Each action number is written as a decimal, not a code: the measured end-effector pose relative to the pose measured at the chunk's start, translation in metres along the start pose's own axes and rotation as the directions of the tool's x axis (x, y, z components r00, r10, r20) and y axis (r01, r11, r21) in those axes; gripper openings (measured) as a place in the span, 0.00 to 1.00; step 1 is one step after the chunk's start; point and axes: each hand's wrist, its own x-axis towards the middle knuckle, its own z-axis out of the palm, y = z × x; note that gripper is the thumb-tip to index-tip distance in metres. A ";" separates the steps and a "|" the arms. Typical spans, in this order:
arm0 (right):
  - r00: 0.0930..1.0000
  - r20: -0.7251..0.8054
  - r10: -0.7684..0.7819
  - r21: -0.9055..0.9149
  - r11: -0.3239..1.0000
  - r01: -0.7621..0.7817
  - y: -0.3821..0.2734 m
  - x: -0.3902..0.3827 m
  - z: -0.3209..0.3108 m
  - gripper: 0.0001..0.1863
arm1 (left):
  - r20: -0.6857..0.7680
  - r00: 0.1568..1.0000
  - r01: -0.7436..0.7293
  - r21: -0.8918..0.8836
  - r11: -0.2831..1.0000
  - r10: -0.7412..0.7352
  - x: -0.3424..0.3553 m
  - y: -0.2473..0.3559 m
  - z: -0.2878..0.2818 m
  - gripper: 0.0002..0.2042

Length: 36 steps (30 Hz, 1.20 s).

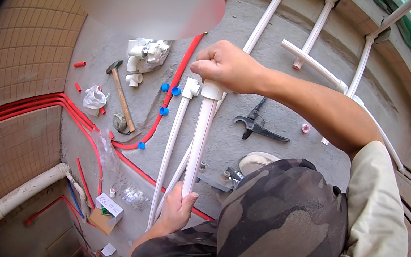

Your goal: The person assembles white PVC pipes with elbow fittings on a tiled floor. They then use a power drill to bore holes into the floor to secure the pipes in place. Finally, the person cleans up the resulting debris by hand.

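Note:
A white plastic pipe [200,144] with a thin pinkish stripe stands out in front of me, slightly tilted. Around its lower part my left hand [175,210] is closed. At the far end, my right hand [228,67] is a fist over a white pipe fitting [212,90], which sits on the pipe's end; most of the fitting is hidden by the fingers. Just left of it lies a second white pipe [170,144] with a white tee-like fitting [191,88] on its end. My knee in camouflage trousers [284,227] fills the lower right.
Black pipe cutters [260,126] lie on the concrete floor, right of the pipe. To the left are a hammer [121,91], a tape measure [121,123] and a bag of white fittings [153,55]. Red conduits [168,101] with blue clips cross the floor. A small open box [109,207] stands lower left.

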 end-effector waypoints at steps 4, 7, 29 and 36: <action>1.000 -0.009 0.007 -0.051 0.999 -0.007 0.002 0.005 0.002 0.23 | -0.030 0.999 -0.033 0.012 0.999 0.033 0.001 -0.007 0.002 0.22; 0.999 0.009 0.037 -0.083 0.996 -0.036 0.000 0.004 0.000 0.22 | -0.006 1.000 0.018 -0.047 0.999 -0.019 0.002 -0.002 0.002 0.23; 0.978 0.046 0.204 -0.159 0.968 -0.194 -0.010 0.013 0.005 0.18 | -0.048 0.997 0.048 -0.084 0.995 -0.052 0.002 0.006 0.003 0.24; 0.986 0.068 0.152 -0.183 0.973 -0.137 -0.011 0.017 0.009 0.19 | -0.077 0.994 0.077 -0.040 0.996 -0.080 -0.003 -0.016 0.006 0.22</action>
